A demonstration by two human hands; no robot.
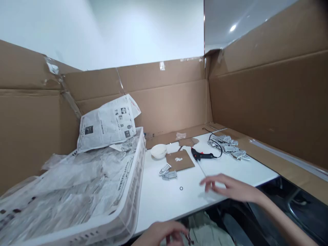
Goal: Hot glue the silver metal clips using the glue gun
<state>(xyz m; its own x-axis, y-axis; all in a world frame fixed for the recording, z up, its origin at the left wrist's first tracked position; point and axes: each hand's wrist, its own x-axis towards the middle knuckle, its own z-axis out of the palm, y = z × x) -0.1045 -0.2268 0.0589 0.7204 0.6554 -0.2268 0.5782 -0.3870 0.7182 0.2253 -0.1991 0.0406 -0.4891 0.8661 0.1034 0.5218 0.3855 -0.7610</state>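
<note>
My left hand (165,233) is at the lower edge of the view with its fingers curled. A small dark thing shows at its fingertips, too unclear to name. My right hand (227,186) hovers over the front of the white table (159,205), fingers bent and apart, with nothing visible in them. A small black ring (181,188) lies on the table to its left. Farther back, a black glue gun (202,155) rests on its side beside a cardboard square (186,164) with white bits on it. Two grey-white printed tags (167,172) lie near the square's left corner.
A large white plastic basket (139,164) full of clear plastic bags fills the left side, with a printed white sack (107,124) on top. A white bowl (159,151) stands beside it. Several tags (230,148) are piled back right. Cardboard walls (169,99) surround the table.
</note>
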